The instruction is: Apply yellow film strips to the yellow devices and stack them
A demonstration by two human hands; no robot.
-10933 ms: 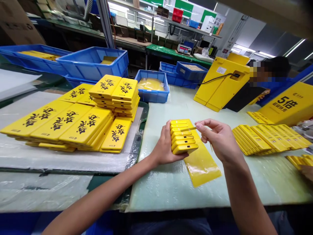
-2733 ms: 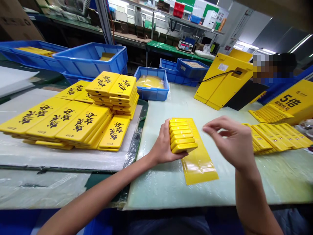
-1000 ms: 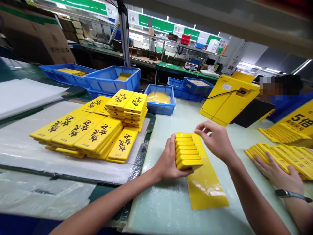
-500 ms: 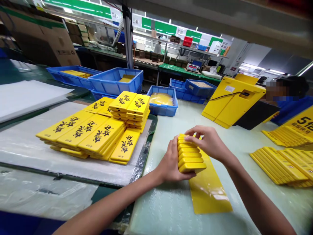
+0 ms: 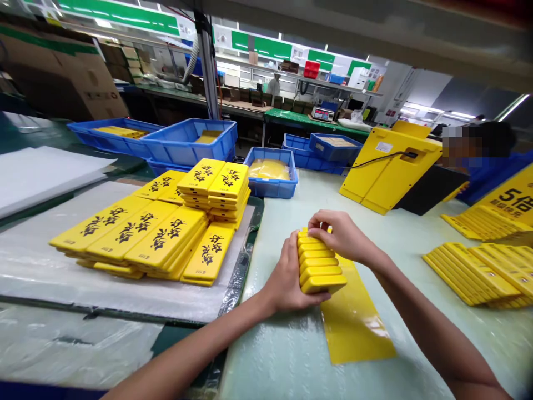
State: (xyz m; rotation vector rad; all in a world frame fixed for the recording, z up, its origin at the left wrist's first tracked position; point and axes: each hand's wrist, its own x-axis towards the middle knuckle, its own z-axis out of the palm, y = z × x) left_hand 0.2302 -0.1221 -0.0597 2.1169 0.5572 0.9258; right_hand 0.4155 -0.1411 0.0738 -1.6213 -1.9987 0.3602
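My left hand [image 5: 287, 278] is wrapped round the near left side of a bundle of several yellow cases [image 5: 320, 265] standing on edge on the pale green mat. My right hand [image 5: 339, 236] rests curled over the far top of the same bundle, fingers closed on the rearmost cases. The bundle stands on a flat yellow sheet [image 5: 353, 328] that runs toward me.
Stacks of yellow cases with black lettering [image 5: 166, 222] lie on plastic film to the left. Blue bins [image 5: 191, 139] stand behind them. Rows of yellow cases [image 5: 478, 266] lie at the right. A yellow cabinet [image 5: 387, 166] and a seated person [image 5: 487, 155] are at the far right.
My right hand came back from the right, dropped onto the far end of the bundle and closed on it. Another person's hand at the right rows left view. The left hand held still.
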